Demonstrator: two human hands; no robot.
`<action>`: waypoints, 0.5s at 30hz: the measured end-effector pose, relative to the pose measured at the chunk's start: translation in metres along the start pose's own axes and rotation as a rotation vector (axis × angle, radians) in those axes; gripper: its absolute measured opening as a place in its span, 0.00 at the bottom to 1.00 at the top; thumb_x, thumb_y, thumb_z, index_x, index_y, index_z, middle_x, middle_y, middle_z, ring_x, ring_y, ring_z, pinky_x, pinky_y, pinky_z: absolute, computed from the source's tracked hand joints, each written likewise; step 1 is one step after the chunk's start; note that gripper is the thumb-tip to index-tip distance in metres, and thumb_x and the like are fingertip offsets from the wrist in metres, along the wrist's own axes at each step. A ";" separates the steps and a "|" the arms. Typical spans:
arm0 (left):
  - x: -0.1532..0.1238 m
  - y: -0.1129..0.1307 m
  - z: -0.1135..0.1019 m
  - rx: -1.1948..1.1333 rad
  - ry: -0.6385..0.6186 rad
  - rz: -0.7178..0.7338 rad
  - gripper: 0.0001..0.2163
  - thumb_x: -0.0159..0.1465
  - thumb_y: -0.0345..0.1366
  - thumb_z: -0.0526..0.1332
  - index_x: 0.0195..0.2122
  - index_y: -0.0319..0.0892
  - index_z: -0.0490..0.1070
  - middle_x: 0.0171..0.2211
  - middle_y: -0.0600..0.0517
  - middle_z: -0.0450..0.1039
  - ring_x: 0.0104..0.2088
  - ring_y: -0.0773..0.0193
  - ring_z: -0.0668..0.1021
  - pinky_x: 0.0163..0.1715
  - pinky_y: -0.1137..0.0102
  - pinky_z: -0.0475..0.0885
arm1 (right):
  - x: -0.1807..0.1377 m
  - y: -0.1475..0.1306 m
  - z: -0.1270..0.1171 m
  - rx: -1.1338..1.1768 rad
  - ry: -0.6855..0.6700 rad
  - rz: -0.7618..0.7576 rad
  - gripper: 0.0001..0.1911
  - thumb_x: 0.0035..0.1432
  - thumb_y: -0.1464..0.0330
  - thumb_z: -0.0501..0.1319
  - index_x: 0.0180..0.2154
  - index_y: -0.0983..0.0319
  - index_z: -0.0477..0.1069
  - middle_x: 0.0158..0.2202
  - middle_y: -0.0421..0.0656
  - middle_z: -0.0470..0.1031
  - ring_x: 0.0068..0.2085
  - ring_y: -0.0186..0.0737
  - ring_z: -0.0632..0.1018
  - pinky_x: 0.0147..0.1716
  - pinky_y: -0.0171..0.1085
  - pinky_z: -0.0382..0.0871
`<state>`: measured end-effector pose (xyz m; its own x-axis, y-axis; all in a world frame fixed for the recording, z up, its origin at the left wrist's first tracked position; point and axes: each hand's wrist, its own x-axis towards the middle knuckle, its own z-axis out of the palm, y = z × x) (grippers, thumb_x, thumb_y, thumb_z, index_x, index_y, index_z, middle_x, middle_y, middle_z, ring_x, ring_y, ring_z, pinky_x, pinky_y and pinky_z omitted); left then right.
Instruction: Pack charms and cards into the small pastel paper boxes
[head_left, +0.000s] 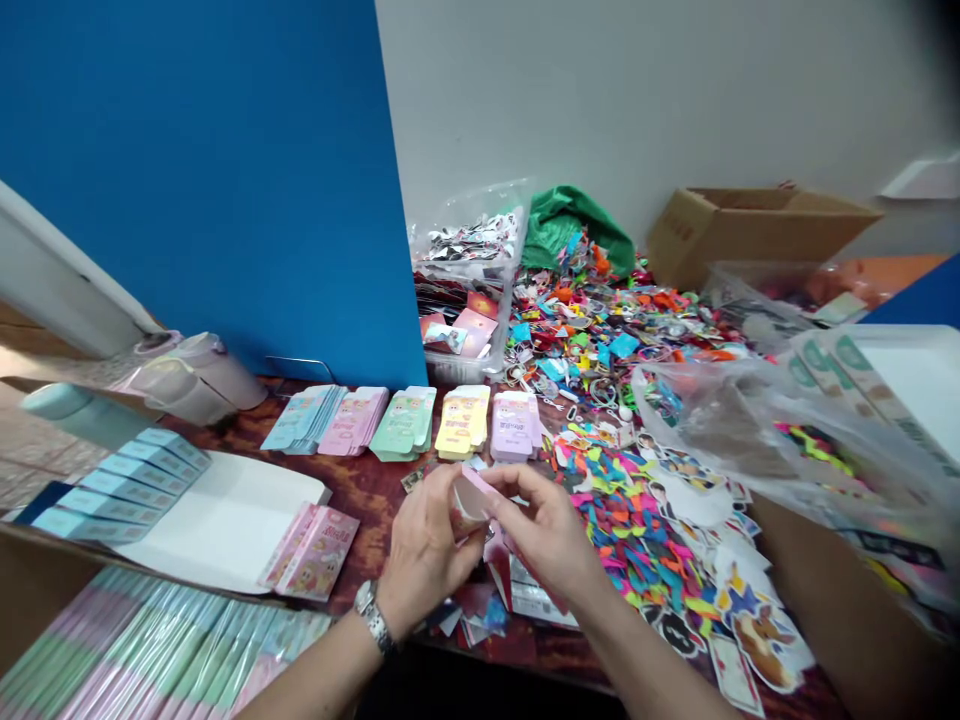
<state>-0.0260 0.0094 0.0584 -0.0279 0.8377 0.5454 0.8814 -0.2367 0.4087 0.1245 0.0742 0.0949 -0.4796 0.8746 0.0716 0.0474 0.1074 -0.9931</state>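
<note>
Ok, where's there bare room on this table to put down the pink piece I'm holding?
Bare wooden tabletop shows between the pink cards and your left hand, running up to the pastel card stacks. Right of your right hand, coloured paper scraps and stickers crowd everything.

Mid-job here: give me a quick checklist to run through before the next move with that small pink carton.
1. Left hand and right hand both on the small pink carton: ok.
2. Carton fully folded: cannot tell, the fingers cover much of it.
3. Pastel carton stacks apart from the hands: ok.
4. Wristwatch apart from the carton: ok.
5. Coloured paper scraps clear of the right forearm: cannot tell, they lie close beside it.
</note>
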 end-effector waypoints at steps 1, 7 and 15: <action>0.000 0.001 0.000 0.007 -0.015 -0.017 0.34 0.58 0.33 0.63 0.63 0.39 0.49 0.53 0.39 0.67 0.51 0.54 0.73 0.49 0.60 0.72 | 0.000 -0.001 -0.001 -0.071 0.008 -0.029 0.08 0.60 0.67 0.61 0.40 0.60 0.75 0.38 0.43 0.77 0.40 0.39 0.77 0.37 0.35 0.73; 0.002 0.006 0.000 0.053 -0.112 -0.052 0.42 0.58 0.33 0.60 0.68 0.35 0.34 0.55 0.36 0.65 0.54 0.50 0.71 0.51 0.58 0.71 | -0.008 -0.005 -0.001 -0.398 0.008 -0.326 0.13 0.61 0.75 0.57 0.45 0.58 0.76 0.40 0.43 0.76 0.41 0.38 0.77 0.41 0.37 0.72; 0.008 0.012 -0.006 0.182 -0.187 -0.035 0.44 0.61 0.39 0.58 0.68 0.32 0.27 0.51 0.35 0.65 0.50 0.47 0.72 0.45 0.57 0.73 | -0.024 0.015 0.014 -0.568 0.129 -0.632 0.29 0.64 0.79 0.53 0.65 0.58 0.56 0.56 0.47 0.71 0.56 0.42 0.73 0.54 0.43 0.71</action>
<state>-0.0181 0.0100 0.0717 0.0128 0.9244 0.3812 0.9522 -0.1276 0.2775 0.1242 0.0478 0.0767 -0.4622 0.6139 0.6400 0.2526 0.7829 -0.5685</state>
